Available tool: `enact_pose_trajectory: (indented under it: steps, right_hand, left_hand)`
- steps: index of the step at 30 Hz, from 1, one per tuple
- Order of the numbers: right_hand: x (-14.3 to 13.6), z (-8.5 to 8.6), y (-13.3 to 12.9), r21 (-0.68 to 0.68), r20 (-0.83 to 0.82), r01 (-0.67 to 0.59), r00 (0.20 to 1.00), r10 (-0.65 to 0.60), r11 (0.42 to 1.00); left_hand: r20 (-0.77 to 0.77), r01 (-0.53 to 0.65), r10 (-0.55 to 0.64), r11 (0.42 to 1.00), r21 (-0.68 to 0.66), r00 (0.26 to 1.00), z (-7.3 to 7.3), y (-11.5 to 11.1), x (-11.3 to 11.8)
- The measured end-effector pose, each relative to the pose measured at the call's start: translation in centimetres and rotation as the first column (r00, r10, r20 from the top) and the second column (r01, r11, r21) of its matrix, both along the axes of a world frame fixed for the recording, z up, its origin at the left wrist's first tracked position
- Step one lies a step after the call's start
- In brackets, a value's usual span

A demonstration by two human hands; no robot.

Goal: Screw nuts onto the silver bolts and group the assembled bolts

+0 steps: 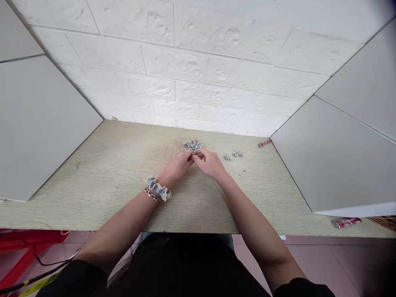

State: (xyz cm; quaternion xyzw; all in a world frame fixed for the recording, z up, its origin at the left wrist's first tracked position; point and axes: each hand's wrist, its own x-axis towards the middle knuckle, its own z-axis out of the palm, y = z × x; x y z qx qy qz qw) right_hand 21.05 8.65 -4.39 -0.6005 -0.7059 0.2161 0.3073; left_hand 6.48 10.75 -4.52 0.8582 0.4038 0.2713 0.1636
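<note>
Light: bright, diffuse | shadows: soft on surface (123,165) | edges: wide-angle stretch, dark right corners | detail: metal hardware (193,144) slightly soft (too small to resolve)

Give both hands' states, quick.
Left hand: fingers curled, close to the right's; anything held cannot be told.
Right hand: fingers curled near the metal hardware pile; anything held cannot be told.

No legible text or numbers; markings on red cylinder (347,222) too small.
</note>
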Motion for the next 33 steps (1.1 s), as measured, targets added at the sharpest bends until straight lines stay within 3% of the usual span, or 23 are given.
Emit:
enact_pose_trajectory:
  steps: [19,33]
  right_hand:
    - [-0.09,-0.10,-0.05,0.010,0.075,-0.030,0.997,0.029,1.000]
    - [-0.21,0.00,-0.10,0.012,0.009,-0.016,1.000,0.016,1.000]
  left_hand:
    - [-0.029,-0.016,0.016,1.000,-0.003,0.999,0.06,0.00,0.00]
    - [0.009,-0.017,0.017,1.000,-0.008,1.000,0.31,-0.05,-0.05]
